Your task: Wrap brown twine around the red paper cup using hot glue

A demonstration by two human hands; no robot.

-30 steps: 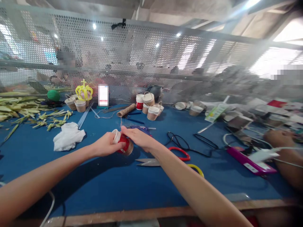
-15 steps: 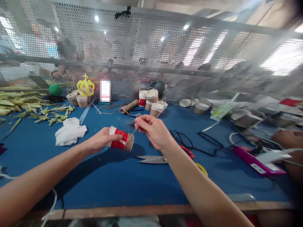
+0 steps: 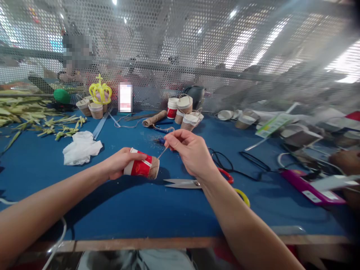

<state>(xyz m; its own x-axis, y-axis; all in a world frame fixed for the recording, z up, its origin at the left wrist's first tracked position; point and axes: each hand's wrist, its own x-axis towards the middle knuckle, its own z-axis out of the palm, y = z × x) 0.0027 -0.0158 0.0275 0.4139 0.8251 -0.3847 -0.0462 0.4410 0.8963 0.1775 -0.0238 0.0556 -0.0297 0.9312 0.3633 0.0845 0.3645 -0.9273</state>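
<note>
My left hand is closed around a red and white paper cup, tilted on its side above the blue table. Brown twine is wrapped round the end of the cup that faces right. A strand of it runs up to my right hand, whose thumb and fingers pinch it. Under my right wrist lies a pair of scissors, its blades pointing left and its handles red and yellow. Behind my right hand rests a roll of twine.
Twine-wrapped cups stand at the back beside a dark jug. On the left are a white cloth, dried husks and a yellow crown. Black cable, a purple box and another person's hand are on the right.
My right hand has drawn slightly away from the cup, and the strand between them is longer. The cup has turned a little in my left hand. The camera view has tipped down.
</note>
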